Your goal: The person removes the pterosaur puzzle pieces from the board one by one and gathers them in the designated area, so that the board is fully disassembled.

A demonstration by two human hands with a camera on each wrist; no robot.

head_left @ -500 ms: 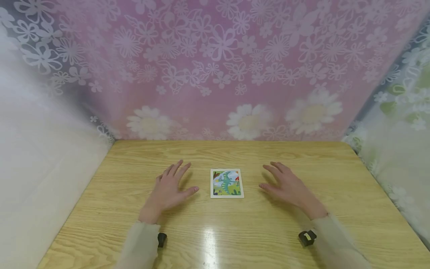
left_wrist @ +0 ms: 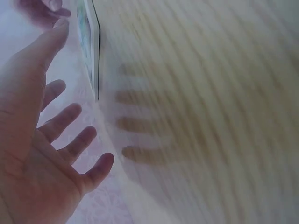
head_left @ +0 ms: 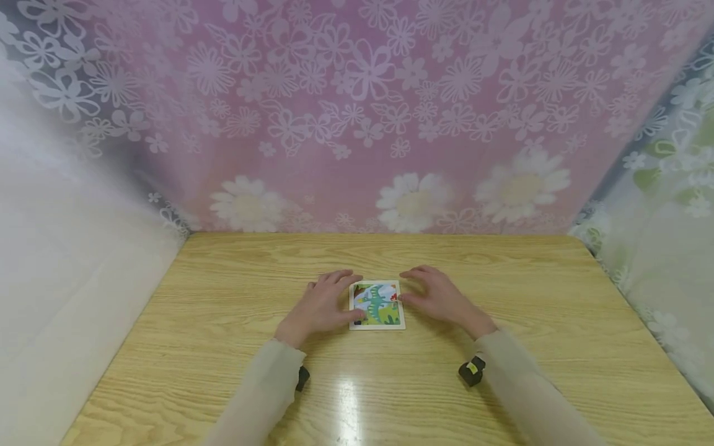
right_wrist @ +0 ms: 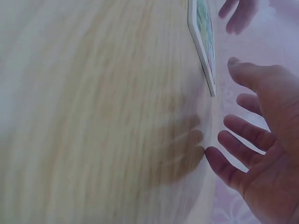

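A small rectangular picture puzzle (head_left: 385, 305) lies flat on the table, with a pale border and a green dinosaur-like creature printed on it. My left hand (head_left: 323, 302) is at its left side, fingers spread and relaxed, the thumb overlapping the puzzle's lower left part in the head view. On the other side, my right hand (head_left: 437, 296) has its fingertips near the right border, holding nothing. Both wrist views show parted fingers over the wood, with the edge of the puzzle (left_wrist: 95, 56) beyond the left thumb and its pale side (right_wrist: 201, 51) near the right thumb.
The wooden table (head_left: 268, 260) reaches back to a pink flowered curtain (head_left: 334, 155). White cloth (head_left: 83, 260) hangs along the left side, and a flowered curtain (head_left: 658, 248) along the right. A small black device sits at each wrist.
Both hands have moved inward, the left one to the right and the right one to the left, to either side of the puzzle. The puzzle lies where it was.
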